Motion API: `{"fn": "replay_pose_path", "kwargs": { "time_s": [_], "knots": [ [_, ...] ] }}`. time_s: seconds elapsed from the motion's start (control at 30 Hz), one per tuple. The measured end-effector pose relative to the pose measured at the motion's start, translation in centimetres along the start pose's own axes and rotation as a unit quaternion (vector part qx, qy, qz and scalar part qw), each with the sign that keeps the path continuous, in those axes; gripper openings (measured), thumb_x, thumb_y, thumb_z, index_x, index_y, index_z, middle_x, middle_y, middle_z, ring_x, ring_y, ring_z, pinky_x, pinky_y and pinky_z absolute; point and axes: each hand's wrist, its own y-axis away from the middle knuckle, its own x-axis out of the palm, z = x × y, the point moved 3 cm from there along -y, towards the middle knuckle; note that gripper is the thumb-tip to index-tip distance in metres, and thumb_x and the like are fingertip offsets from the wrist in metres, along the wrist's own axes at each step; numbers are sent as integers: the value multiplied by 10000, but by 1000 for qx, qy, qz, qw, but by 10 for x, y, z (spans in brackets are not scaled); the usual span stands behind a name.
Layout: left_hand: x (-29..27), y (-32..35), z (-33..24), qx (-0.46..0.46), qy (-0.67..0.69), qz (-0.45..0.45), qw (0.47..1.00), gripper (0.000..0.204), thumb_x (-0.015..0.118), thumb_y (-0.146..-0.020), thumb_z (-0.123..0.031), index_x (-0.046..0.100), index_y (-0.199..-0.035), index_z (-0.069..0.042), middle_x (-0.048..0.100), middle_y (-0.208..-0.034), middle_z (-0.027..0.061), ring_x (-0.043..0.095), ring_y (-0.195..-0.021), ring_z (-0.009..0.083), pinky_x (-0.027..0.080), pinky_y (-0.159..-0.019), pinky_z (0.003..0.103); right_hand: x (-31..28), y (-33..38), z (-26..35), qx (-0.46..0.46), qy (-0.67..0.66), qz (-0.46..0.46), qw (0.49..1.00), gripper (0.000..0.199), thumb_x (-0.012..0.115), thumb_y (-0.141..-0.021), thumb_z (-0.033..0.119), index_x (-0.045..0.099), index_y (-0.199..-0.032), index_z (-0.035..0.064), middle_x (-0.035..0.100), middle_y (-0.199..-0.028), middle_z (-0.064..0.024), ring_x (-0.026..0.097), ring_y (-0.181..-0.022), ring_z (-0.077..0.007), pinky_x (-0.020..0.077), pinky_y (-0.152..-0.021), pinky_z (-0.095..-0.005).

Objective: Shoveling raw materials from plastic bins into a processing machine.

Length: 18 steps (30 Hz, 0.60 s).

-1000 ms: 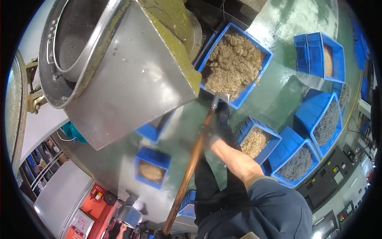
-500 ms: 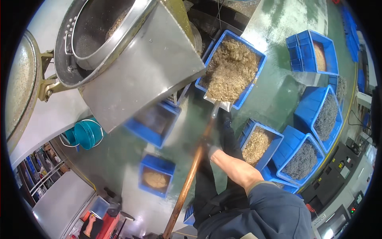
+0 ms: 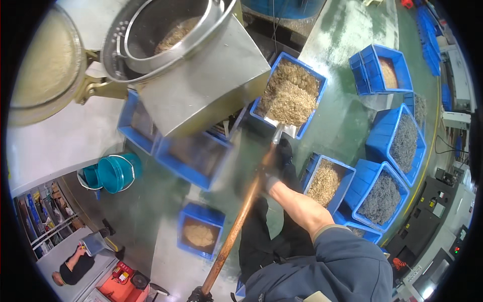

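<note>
A long-handled shovel [image 3: 234,236] with a wooden shaft slants up from the lower edge. Its metal blade [image 3: 289,130] lies at the near edge of a blue bin [image 3: 319,100], partly under the heaped golden-brown metal shavings [image 3: 292,98]. My right hand [image 3: 270,182], in a dark glove, is closed round the shaft about midway. At the shaft's lower end my left hand [image 3: 200,295], also gloved, wraps round the wood and is cut off by the picture's edge.
A steel drum machine [image 3: 166,108] with a round tub of shavings stands upper left. Teal buckets [image 3: 114,173] sit below it. Blue bins of golden [image 3: 324,183] and grey shavings [image 3: 380,199] line the right. Another person [image 3: 75,267] is at lower left.
The view has shifted, so the machine sits further right and my left hand shows at the lower edge. Both hands keep the shovel, its blade still at the bin's near edge.
</note>
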Motion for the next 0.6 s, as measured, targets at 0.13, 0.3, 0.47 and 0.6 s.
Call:
{"fn": "replay_pose_path", "kwargs": {
  "time_s": [0.13, 0.3, 0.47, 0.6],
  "knots": [
    [-40, 6, 20, 4, -2, 61, 998, 132, 645, -828, -335, 679, -852, -210, 645, -657, 60, 617, -560, 275, 496, -505, 401, 10, 33, -3, -83, 71, 56, 992, 158, 524, -890, 135, 535, -733, 120, 451, -565, -37, 471, -484, -222, 433, -472, -402],
    [-42, 22, 55, 11, 12, 17, 1000, 119, 646, -817, -322, 668, -827, -205, 648, -659, 77, 617, -549, 290, 501, -507, 413, 34, 71, 0, -46, 41, 47, 997, 157, 547, -880, 123, 524, -724, 118, 454, -556, -41, 473, -478, -223, 429, -468, -396],
    [-59, 33, 80, 28, 0, -10, 1000, 124, 654, -808, -321, 660, -809, -198, 637, -641, 73, 610, -536, 291, 497, -500, 413, 60, 111, 1, -87, 57, 31, 994, 139, 576, -859, 86, 533, -728, 102, 487, -565, -50, 490, -476, -225, 433, -457, -379],
    [-125, 30, 75, 83, -5, -74, 994, 110, 661, -804, -292, 648, -781, -185, 626, -629, 84, 607, -550, 288, 480, -503, 416, 27, 64, 19, -80, 141, 241, 957, 294, 542, -954, 416, 594, -1003, 131, 589, -876, -30, 575, -805, -186, 494, -735, -347]
  ]
}}
